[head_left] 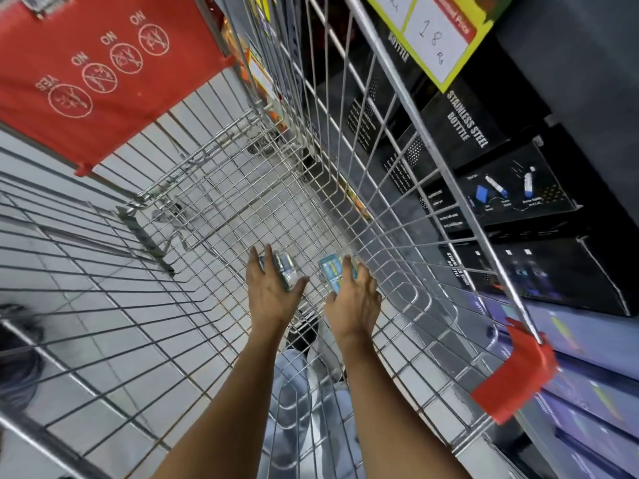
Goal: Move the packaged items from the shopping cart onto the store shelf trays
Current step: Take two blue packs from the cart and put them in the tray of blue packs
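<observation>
Both my arms reach down into the wire shopping cart [214,188]. My left hand [271,292] closes around a small clear-and-blue packaged item [283,267] near the cart's bottom. My right hand [356,299] grips a second blue packaged item [330,274], with the fingers wrapped over its right side. The two packages lie close together, low in the basket, and each is partly hidden by the hand on it. The rest of the cart floor looks bare.
A red child-seat flap [103,74] with warning symbols stands at the cart's far end. Store shelves on the right hold black stainless steel bottle boxes [466,126] and a yellow price sign [435,39]. A red corner bumper [515,378] caps the cart's near right rim. White tiled floor below.
</observation>
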The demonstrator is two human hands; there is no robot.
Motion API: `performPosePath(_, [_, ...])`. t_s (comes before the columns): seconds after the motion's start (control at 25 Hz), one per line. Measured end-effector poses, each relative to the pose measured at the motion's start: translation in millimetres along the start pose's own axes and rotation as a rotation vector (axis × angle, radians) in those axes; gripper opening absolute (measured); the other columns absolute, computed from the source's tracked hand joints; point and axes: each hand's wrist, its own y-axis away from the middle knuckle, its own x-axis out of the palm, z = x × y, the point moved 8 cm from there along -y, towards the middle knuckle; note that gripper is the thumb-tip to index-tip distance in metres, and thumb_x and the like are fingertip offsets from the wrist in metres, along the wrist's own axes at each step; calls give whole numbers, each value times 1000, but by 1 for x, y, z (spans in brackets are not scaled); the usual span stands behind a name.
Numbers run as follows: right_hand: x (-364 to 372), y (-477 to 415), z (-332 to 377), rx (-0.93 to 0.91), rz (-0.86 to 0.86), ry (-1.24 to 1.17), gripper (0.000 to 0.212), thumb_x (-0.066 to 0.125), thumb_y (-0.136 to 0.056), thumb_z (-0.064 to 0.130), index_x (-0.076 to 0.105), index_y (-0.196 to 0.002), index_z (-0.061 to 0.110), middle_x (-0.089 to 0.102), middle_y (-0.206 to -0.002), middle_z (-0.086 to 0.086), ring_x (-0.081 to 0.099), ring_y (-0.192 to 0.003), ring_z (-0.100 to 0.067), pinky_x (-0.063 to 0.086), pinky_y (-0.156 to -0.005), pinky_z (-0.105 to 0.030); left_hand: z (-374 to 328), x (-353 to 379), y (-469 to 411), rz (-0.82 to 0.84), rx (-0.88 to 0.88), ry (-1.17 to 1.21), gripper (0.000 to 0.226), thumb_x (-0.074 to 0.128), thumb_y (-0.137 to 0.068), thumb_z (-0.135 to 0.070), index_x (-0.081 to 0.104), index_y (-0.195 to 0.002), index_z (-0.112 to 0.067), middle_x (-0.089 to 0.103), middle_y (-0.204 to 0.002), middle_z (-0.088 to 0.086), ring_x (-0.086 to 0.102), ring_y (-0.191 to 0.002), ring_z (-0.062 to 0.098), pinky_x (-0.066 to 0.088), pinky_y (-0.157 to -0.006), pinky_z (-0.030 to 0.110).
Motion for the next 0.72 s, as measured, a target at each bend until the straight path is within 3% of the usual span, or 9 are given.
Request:
performPosePath(0.16, [-1, -1, -1, 10, -11, -25, 77, 69, -79, 25, 24, -142, 21, 42, -141, -12, 46, -119, -26, 46, -90, -36, -7, 3, -3, -9, -58, -68, 90, 69, -79, -32, 12, -145, -7, 14, -152, 26, 23, -136, 43, 32, -107, 50])
performPosePath(0.36, [-10, 0, -1, 68, -58, -103, 78, 70, -77, 30, 27, -142, 20, 46, -137, -12, 48, -118, -28, 48, -88, -38, -17, 3, -6, -31, -44, -82, 87, 70, -73, -16, 20, -143, -12, 14, -154, 20, 28, -134, 42, 45, -94, 49])
performPosePath(0.72, [-95, 16, 42, -7, -174, -160, 73, 66, -81, 32, 27, -141, 18, 40, -144, -15, 46, -122, -31, 47, -90, -41, -77, -71, 9, -129, 188, 59, 80, 74, -72, -16, 31, -139, -13, 12, -155, 16, 33, -133, 35, 42, -98, 42])
